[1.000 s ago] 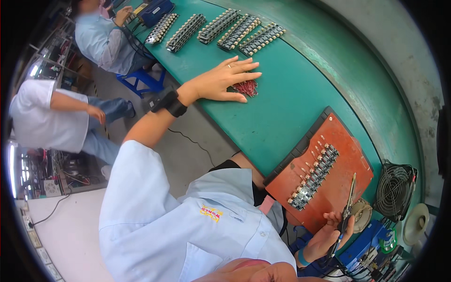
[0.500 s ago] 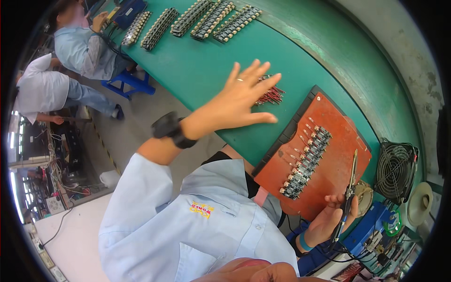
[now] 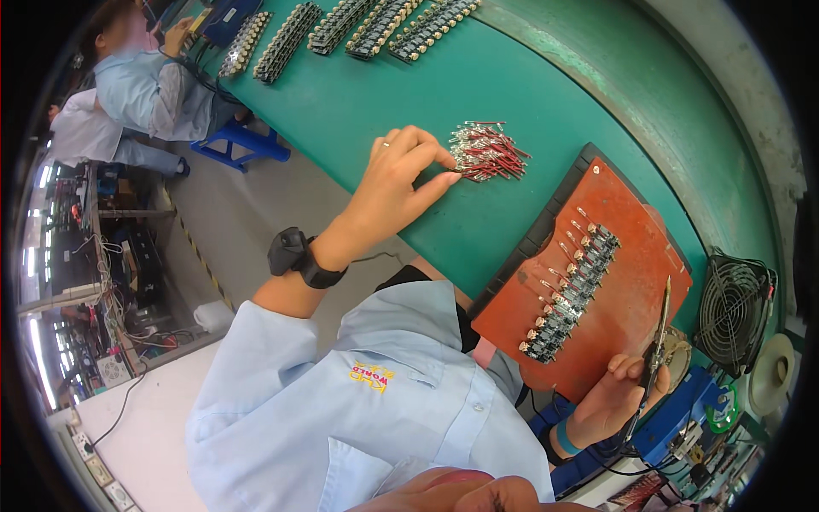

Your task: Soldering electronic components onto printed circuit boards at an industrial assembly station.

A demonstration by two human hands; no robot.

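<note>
My left hand (image 3: 408, 175) has thumb and forefinger pinched at the near left edge of a loose pile of short red wires (image 3: 495, 158) with bare silvery ends. One wire end appears to be between the fingertips, partly hidden by them. My right hand (image 3: 618, 397) holds a soldering iron (image 3: 659, 341) by its dark handle, its slim tip pointing up and away over the reddish-brown board (image 3: 631, 282). On that board lies a row of small black components with metal tops (image 3: 572, 294). Several thin leads stick out along the row's left side, toward its far end.
Several similar component strips (image 3: 288, 43) stand in a row at the green table's (image 3: 367, 94) far left. On the right are a black fan (image 3: 728, 303), a pale spool (image 3: 768, 375) and a blue device (image 3: 682, 401). People (image 3: 153, 94) work at the upper left beside a blue stool (image 3: 239, 145).
My left hand, spread open above the wires before, has drawn back left and closed to a pinch at the pile's edge. My right hand still holds the soldering iron.
</note>
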